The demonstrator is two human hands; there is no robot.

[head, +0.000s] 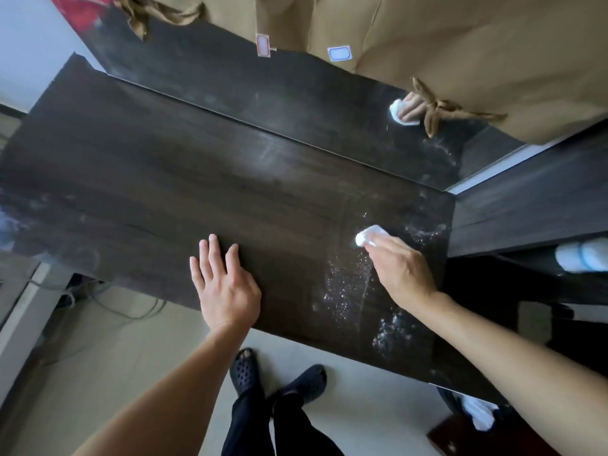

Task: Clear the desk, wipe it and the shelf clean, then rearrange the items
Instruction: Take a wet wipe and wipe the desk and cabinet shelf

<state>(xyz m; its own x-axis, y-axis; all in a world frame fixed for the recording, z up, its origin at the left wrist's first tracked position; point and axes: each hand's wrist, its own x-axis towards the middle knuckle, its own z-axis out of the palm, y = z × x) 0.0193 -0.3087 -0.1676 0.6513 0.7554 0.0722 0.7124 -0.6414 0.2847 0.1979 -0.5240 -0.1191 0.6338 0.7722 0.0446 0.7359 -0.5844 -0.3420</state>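
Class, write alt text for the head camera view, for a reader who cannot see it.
Seen from above, a person's right hand holds a white cloth against a dark wooden desk, beside scattered droplets. The left hand rests flat near the desk's front edge; a glossy panel behind reflects the cloth.

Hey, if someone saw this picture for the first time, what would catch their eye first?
Probably the wadded white cloth that the right hand grips against the dark wood-grain desk top, right of centre, with pale speckles scattered just nearer the front edge. The left hand lies flat at the front edge, and the glossy dark back panel mirrors the cloth.
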